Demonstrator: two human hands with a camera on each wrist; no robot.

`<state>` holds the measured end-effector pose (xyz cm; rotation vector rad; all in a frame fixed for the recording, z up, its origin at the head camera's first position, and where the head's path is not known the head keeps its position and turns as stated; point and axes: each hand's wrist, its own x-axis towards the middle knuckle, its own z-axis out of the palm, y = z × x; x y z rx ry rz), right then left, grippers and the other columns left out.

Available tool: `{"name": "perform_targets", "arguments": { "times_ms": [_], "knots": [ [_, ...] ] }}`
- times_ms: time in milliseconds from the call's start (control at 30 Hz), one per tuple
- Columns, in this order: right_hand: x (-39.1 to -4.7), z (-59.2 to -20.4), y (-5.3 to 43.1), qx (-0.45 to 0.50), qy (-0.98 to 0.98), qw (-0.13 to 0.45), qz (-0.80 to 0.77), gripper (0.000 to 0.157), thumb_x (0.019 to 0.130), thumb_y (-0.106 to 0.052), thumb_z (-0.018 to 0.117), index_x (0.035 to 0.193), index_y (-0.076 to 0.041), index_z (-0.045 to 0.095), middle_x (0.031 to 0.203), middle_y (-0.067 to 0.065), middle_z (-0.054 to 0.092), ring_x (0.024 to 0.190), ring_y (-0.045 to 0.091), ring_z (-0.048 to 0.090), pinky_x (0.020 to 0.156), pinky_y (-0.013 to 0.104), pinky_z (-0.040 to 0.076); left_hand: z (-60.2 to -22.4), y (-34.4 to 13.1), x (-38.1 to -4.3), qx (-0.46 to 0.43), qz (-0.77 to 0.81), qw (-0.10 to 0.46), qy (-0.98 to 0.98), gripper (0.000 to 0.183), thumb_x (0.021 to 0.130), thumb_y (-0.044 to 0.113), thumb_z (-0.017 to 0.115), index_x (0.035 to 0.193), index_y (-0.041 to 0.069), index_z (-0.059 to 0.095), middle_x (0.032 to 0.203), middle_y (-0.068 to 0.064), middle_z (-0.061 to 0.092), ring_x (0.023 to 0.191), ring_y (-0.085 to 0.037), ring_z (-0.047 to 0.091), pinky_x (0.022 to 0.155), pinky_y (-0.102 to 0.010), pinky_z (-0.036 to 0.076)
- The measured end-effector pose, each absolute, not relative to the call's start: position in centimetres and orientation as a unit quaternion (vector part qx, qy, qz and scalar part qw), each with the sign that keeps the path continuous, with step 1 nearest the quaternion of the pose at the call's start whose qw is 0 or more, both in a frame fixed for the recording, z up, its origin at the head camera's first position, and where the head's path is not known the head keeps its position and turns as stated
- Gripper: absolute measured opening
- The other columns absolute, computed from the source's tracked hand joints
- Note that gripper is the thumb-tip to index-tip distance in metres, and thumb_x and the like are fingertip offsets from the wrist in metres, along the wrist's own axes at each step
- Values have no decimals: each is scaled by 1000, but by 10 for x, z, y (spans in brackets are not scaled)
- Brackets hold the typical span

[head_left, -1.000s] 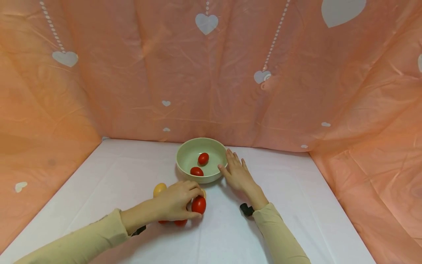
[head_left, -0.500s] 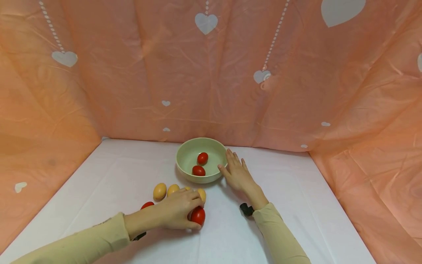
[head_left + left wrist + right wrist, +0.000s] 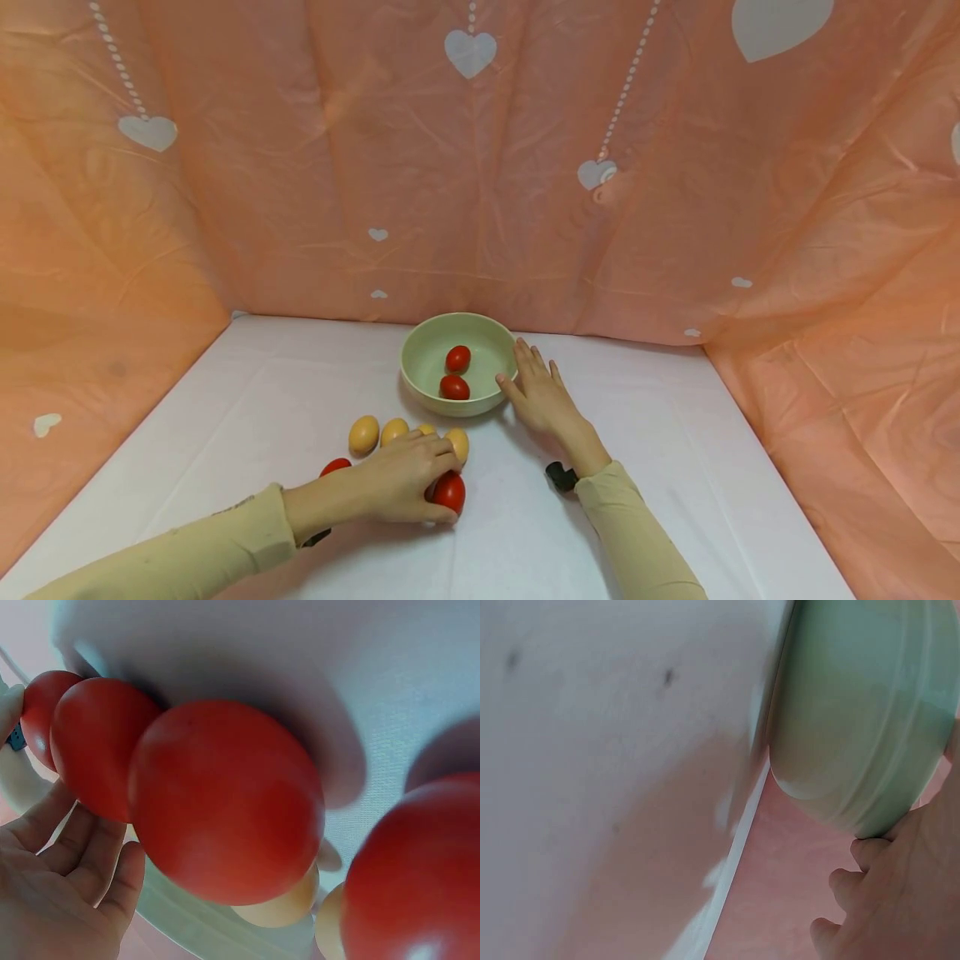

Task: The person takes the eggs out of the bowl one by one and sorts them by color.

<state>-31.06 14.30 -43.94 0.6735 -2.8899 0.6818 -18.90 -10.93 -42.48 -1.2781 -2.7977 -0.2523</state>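
In the head view my left hand [image 3: 401, 483] reaches over a group of eggs, its thumb and fingers round a red egg [image 3: 448, 493] at the group's right end. The left wrist view shows this red egg [image 3: 45, 716] between thumb and fingers, with more red eggs [image 3: 225, 802] in a row beside it. Another red egg [image 3: 335, 467] peeks out behind my wrist; the hand hides the rest. My right hand [image 3: 542, 398] rests against the right side of a pale green bowl [image 3: 420, 398], fingers straight. Two red eggs [image 3: 455, 387] lie inside the bowl.
Several yellow eggs [image 3: 363, 435] line up between the left hand and the bowl, partly covered by the fingers. A white cloth [image 3: 637, 533] covers the table. Peach curtains [image 3: 480, 208] with hearts hang behind and at both sides.
My left hand has moved down and nearer with the red egg, baring the yellow eggs and a red one behind the wrist. The bowl's red eggs have rolled slightly. My right hand is still.
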Motion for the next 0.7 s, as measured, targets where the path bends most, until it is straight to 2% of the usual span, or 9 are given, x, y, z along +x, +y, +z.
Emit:
{"name": "perform_targets", "arguments": {
  "times_ms": [700],
  "knots": [
    [-313,-440,145,222,-950,31,218,77,111,-51,34,165,-2,13,173,13,14,159,37,14,125,61,10,-425,-110,-188,-416,-74,38,-905,46,83,57,82,110,21,72,102,11,57,94,-10,54,93,-34,47]
  ]
}}
